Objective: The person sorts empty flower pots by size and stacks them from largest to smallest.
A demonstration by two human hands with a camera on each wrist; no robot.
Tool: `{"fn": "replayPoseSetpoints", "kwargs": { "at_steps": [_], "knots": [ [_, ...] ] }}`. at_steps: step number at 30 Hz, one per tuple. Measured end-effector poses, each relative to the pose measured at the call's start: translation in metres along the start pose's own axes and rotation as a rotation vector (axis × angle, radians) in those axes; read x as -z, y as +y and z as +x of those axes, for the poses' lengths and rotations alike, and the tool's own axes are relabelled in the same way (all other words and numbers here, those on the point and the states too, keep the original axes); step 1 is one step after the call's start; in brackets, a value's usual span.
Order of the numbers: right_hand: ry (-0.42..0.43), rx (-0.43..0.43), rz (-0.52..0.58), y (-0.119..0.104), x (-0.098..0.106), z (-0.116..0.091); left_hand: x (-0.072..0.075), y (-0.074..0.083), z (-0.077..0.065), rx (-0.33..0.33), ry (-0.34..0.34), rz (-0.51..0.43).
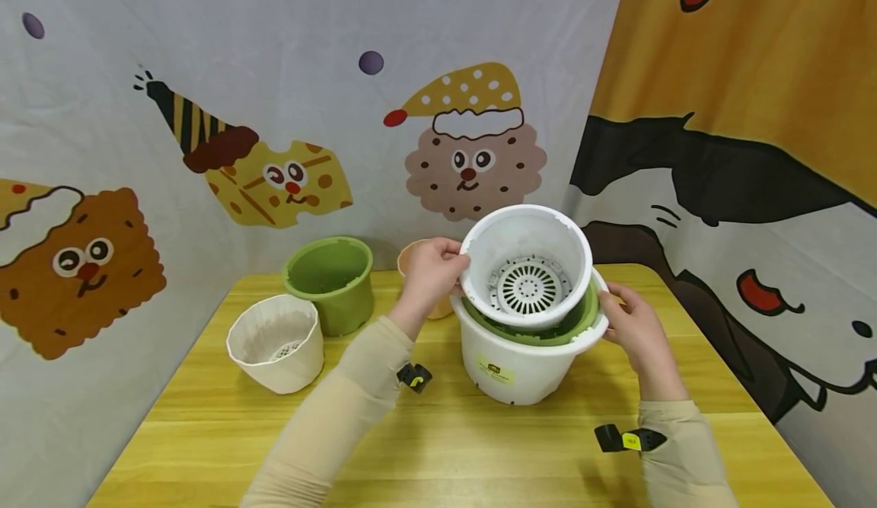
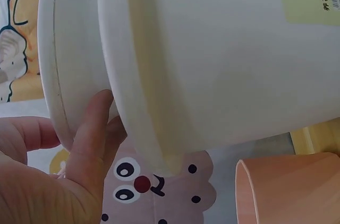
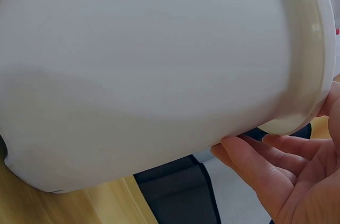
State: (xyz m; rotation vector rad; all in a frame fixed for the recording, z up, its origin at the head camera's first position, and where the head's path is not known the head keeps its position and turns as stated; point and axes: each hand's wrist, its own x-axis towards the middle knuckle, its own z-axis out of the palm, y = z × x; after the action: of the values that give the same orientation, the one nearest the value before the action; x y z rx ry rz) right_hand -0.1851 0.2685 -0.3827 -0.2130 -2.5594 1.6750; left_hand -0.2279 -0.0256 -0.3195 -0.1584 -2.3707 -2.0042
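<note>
In the head view my left hand (image 1: 433, 272) pinches the left rim of a small white flowerpot (image 1: 510, 245) with a slotted base. This pot tilts toward me over a green flowerpot (image 1: 586, 311), which is nested inside a large white flowerpot (image 1: 524, 378) with a yellow-green label. The right hand (image 1: 639, 325) grips the right rim of the large pot; in the right wrist view its fingers also touch the wall under the rim. Thumb and fingers lie on either side of the small pot's rim in the left wrist view. The small pot's lower part is hidden in the head view.
Left on the wooden table (image 1: 411, 447) stand a cream flowerpot (image 1: 291, 367) and another green flowerpot (image 1: 349, 306) behind it. An orange pot (image 1: 441, 308) is partly hidden behind my left hand. A printed cloth (image 1: 308, 59) hangs behind the table.
</note>
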Motion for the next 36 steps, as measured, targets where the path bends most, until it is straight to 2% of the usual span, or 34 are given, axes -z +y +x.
{"fn": "replayPoseSetpoints", "kwargs": {
  "at_steps": [11,19,27,36],
  "knots": [
    [0.002,0.0,-0.01,0.0002,0.0006,-0.0001,-0.0037,-0.004,0.0011,-0.032,0.013,0.085],
    [-0.002,-0.005,-0.005,0.0001,0.0004,-0.0011,-0.0036,-0.0098,0.001,-0.052,0.025,0.097],
    [0.004,-0.009,-0.002,0.0,-0.0002,-0.0012,-0.0042,-0.0089,0.002,-0.025,0.024,0.104],
    [0.005,0.011,-0.004,-0.0001,0.0006,-0.0008,-0.0077,-0.0064,0.0042,0.001,0.026,0.175]
  ]
}}
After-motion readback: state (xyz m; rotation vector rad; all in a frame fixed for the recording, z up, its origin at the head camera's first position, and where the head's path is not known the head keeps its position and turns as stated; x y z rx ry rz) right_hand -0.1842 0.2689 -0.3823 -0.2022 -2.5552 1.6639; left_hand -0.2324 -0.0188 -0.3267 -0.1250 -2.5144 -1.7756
